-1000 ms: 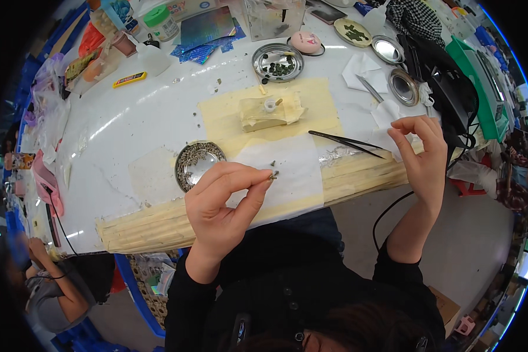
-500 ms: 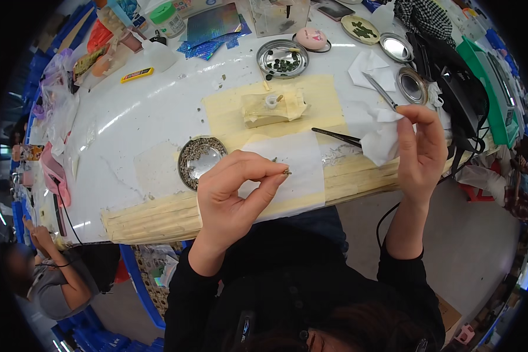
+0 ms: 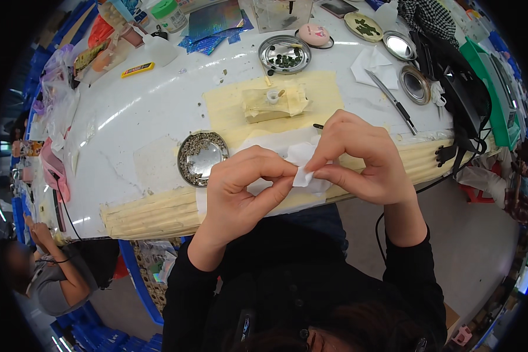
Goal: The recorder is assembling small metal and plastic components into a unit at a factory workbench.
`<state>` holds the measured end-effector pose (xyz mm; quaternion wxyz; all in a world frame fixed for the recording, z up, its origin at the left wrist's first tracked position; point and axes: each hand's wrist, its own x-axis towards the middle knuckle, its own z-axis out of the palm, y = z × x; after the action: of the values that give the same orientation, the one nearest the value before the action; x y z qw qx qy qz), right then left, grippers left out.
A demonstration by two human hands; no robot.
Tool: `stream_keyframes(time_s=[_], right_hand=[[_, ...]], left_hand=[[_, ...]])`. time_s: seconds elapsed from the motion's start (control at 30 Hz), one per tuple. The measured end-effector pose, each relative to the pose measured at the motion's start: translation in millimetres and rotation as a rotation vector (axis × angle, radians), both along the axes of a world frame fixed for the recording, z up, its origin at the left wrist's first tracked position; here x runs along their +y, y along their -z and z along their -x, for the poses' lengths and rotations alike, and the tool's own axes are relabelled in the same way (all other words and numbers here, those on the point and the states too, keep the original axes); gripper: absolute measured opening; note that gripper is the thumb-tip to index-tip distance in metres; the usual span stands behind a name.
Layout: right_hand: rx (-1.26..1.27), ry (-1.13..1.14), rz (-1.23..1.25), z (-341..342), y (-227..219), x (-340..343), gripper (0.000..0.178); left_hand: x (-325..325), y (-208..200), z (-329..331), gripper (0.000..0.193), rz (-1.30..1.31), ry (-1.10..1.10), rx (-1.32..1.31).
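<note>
My left hand is closed in a pinch in front of my chest. A tiny brownish metallic piece showed at its fingertips a moment ago; the tissue and fingers now hide it. From the right, my right hand pinches a folded white tissue against those fingertips. Both hands are above a white paper sheet at the table's near edge. Left of them sits a round metal dish of small greyish bits. Beyond the hands stands a tape-wrapped block. One tip of the dark tweezers shows behind my right hand.
A slim pen-like tool lies at the right, near two round metal lids. Farther back are a metal dish of dark green pieces and a pink rounded object. A yellow box lies left. Another person sits at far left.
My right hand has come leftward from the pen-like tool, bringing the tissue to my left fingertips. The tissue now covers the tiny piece. The pen-like tool is now in full view.
</note>
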<state>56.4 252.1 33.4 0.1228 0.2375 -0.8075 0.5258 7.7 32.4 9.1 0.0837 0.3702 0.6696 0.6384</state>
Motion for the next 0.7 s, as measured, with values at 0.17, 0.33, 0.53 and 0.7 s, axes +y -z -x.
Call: stream_keyframes(time_s=[0.17, 0.33, 0.53, 0.7], right_hand=[[-0.097, -0.012, 0.021, 0, 0, -3, 0.010], [-0.095, -0.053, -0.036, 3, -4, -2, 0.011], [0.049, 0.037, -0.216, 0, -14, -2, 0.014], [0.256, 0.539, -0.589, -12, -22, 22, 0.017]], left_hand=[[0, -4, 1, 0.014, 0.013, 0.022, 0.056], [-2, -6, 0, 0.014, 0.055, 0.016, 0.090], [-4, -1, -2, 0.015, 0.022, 0.003, -0.033], [-7, -1, -1, 0.016, -0.001, -0.099, 0.114]])
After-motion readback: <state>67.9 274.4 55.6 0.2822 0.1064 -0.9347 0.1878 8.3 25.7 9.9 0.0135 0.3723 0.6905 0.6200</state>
